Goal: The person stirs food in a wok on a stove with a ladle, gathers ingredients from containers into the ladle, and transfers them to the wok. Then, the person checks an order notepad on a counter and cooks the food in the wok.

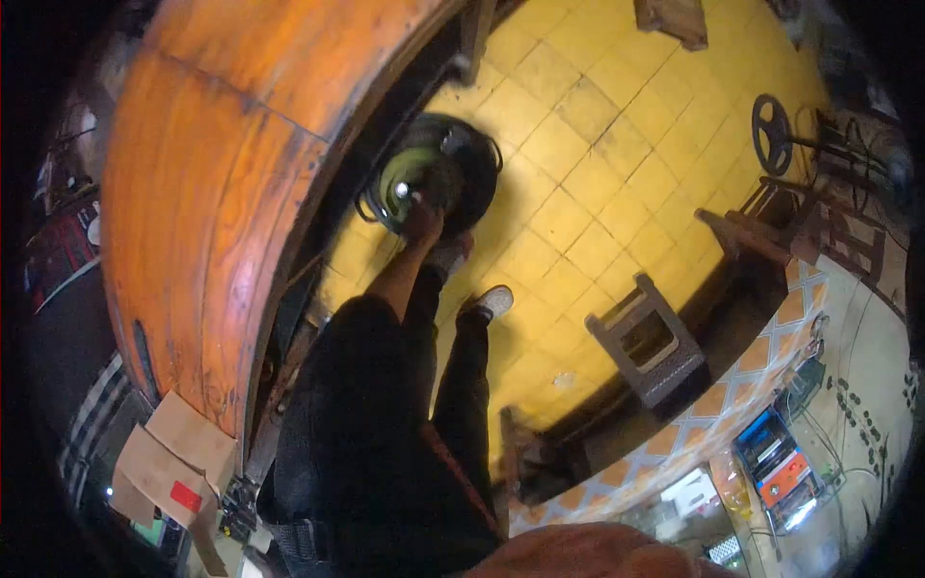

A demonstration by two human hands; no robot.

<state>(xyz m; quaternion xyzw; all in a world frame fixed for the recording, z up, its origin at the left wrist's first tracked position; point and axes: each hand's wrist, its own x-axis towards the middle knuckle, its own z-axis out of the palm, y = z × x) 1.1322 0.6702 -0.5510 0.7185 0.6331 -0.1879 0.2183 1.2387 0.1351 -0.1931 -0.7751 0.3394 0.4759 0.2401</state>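
Note:
A dark round basin with loop handles on its sides stands on the yellow tiled floor, beside the wooden table. Inside it is something green and rounded with a bright glint. One hand, at the end of a bare forearm, reaches down to the basin's near rim; its fingers are too dark and blurred to make out what they hold. The other hand shows only as a blurred, close shape at the bottom edge, its fingers not discernible.
An orange wooden table curves along the left. Small wooden stools stand at the right and the top. A cardboard box lies at the lower left. A tiled ledge and a dark wheel are at the right.

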